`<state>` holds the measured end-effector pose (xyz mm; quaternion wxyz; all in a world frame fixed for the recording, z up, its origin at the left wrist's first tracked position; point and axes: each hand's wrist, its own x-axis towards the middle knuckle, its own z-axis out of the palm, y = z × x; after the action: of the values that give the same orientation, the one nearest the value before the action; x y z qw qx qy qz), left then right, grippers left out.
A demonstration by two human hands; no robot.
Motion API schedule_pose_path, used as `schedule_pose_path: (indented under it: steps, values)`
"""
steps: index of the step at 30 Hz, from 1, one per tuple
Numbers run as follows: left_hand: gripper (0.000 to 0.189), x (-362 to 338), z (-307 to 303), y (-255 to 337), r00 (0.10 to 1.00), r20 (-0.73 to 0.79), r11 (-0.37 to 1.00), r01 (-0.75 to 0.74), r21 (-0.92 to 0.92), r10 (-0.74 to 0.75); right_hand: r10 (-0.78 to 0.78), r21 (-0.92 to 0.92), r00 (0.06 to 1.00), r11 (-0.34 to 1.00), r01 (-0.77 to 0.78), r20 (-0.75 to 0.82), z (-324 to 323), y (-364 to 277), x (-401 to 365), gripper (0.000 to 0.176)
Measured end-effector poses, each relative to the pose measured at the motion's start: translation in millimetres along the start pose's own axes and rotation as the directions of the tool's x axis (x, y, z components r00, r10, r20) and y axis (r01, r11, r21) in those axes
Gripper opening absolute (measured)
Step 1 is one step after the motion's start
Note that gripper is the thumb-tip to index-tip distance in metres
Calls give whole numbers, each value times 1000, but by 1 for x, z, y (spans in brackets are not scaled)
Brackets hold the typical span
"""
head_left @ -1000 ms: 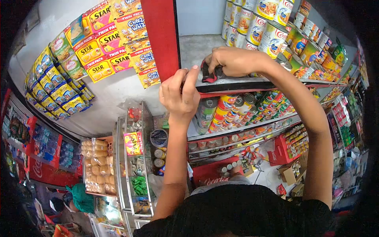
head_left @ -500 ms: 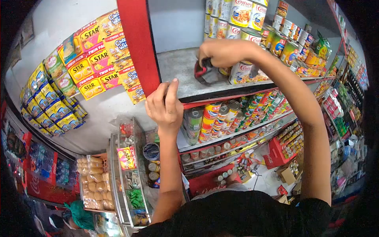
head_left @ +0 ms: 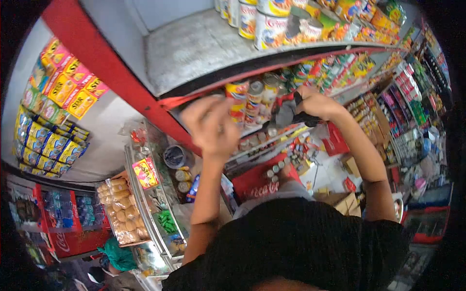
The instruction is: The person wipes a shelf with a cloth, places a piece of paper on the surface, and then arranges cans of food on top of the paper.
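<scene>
My right hand (head_left: 319,105) grips a dark grey and black cloth (head_left: 286,114) with a bit of red on it. The cloth hangs in front of the lower shelf, beside stacked cans (head_left: 255,94). Smeared by motion, my left hand (head_left: 211,127) is just below the front edge of the upper shelf (head_left: 189,56), and its fingers cannot be made out clearly. Large labelled cans (head_left: 272,29) stand on the right part of that upper shelf, whose grey surface shows dusty marks.
A red post (head_left: 111,63) rises at the left of the shelf. Hanging snack packs (head_left: 73,92) cover the wall beyond it. Lower left are a glass display case (head_left: 155,218) and bagged bread (head_left: 124,213). Below are a red crate (head_left: 257,182) and cardboard boxes (head_left: 347,203).
My right hand has brought the cloth down off the upper shelf to the front of the lower one. My left hand has left the shelf's edge. The view has tilted and shifted.
</scene>
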<state>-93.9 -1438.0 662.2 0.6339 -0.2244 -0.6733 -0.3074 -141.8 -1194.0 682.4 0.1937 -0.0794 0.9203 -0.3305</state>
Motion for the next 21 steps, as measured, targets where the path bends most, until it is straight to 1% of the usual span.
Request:
schedule_pose_path:
  steps: [1, 2, 3, 4, 5, 6, 7, 8, 9, 10, 11, 12, 13, 14, 15, 16, 17, 18, 19, 20, 21]
  values:
    - [32, -18, 10, 11, 994, 110, 990, 38, -134, -23, 30, 10, 1000, 999, -30, 9, 8, 28, 4, 29]
    - [32, -40, 24, 22, 970, 216, 963, 160, -219, -112, 96, 218, 995, 972, -86, -34, 18, 56, 8, 34]
    - [31, -66, 38, 33, 927, 327, 916, 282, -286, -184, 167, 419, 984, 900, -124, -68, 29, 86, 14, 39]
    - [26, -96, 54, 44, 808, 447, 773, 546, -322, -384, 189, 430, 980, 891, -143, -65, 41, 126, 25, 39]
    - [24, -129, 69, 52, 626, 568, 565, 764, -311, -534, 237, 364, 969, 910, -196, -73, 54, 169, 36, 40]
    - [24, -168, 81, 53, 613, 584, 554, 774, -307, -533, 284, 296, 955, 922, -249, -82, 69, 200, 43, 41]
    - [31, -210, 94, 51, -16, 785, -250, 952, -178, -620, 343, 223, 933, 924, -312, -113, 84, 216, 42, 42]
    - [43, -243, 102, 50, -531, 825, -875, 474, 98, -195, 361, 232, 927, 915, -330, -105, 90, 208, 32, 42]
    - [43, -264, 108, 49, -548, 817, -879, 463, 115, -182, 370, 170, 926, 920, -354, -74, 96, 181, 18, 42]
    - [49, -282, 111, 48, -640, 766, -924, 330, 196, -66, 378, 108, 925, 922, -372, -40, 105, 167, 5, 44]
    - [56, -298, 114, 47, -710, 702, -946, 188, 265, 55, 173, 77, 967, 984, -161, -189, 138, 192, 6, 46]
    - [56, -315, 117, 44, -722, 689, -944, 182, 277, 64, -45, 13, 943, 999, 52, -331, 170, 215, 7, 48]
    - [64, -332, 122, 43, -657, 747, -947, 165, 275, 102, -104, -21, 901, 994, 105, -421, 173, 181, -9, 51]
    - [72, -334, 124, 47, -584, 800, -951, 146, 273, 140, -132, -241, 907, 970, 34, -399, 189, 186, -17, 57]
    - [75, -336, 128, 56, -533, 846, -904, 347, 249, 28, -254, -282, 906, 946, 160, -338, 199, 193, -23, 58]
    - [75, -346, 133, 55, -540, 841, -904, 337, 263, 43, -373, -316, 888, 905, 284, -270, 205, 200, -29, 59]
    - [74, -366, 139, 50, -544, 834, -892, 327, 311, 92, -357, -310, 894, 912, 270, -271, 217, 221, -27, 59]
    - [73, -376, 141, 49, -547, 826, -879, 317, 357, 138, -103, -65, 951, 994, 88, -292, 233, 250, -22, 60]
    - [73, -374, 139, 53, -698, 716, -895, 295, 335, 38, 148, 177, 956, 979, -105, -252, 232, 252, -20, 60]
    - [73, -372, 134, 53, -699, 714, -895, 291, 338, 42, 153, 178, 956, 978, -110, -251, 233, 254, -20, 60]
    - [74, -370, 128, 51, -721, 693, -877, 312, 366, 32, 163, 168, 942, 979, -118, -292, 235, 254, -18, 59]
